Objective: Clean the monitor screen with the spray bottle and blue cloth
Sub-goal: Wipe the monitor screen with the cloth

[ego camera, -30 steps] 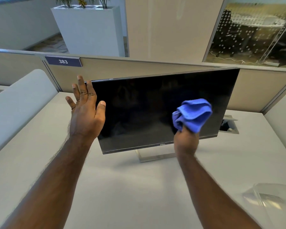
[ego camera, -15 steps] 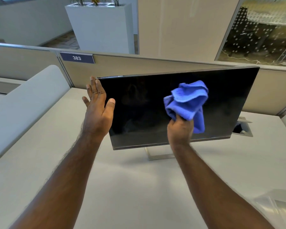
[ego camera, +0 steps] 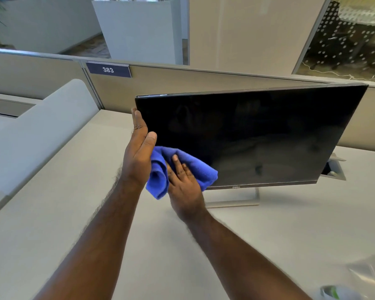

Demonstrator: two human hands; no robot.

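Left hand (ego camera: pixel 139 156) open, flat against monitor (ego camera: pixel 247 135) left edge. Right hand (ego camera: pixel 184 182) presses cloth (ego camera: pixel 158 178) on screen's lower-left corner.

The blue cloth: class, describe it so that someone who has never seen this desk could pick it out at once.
Start at the black monitor standing on the pale desk. At its lower left corner, the right hand presses a crumpled blue cloth against the screen, beside the left hand. It is the only bright blue, soft thing there.

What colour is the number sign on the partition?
The sign is dark navy blue with white digits, 383; the head view shows it.
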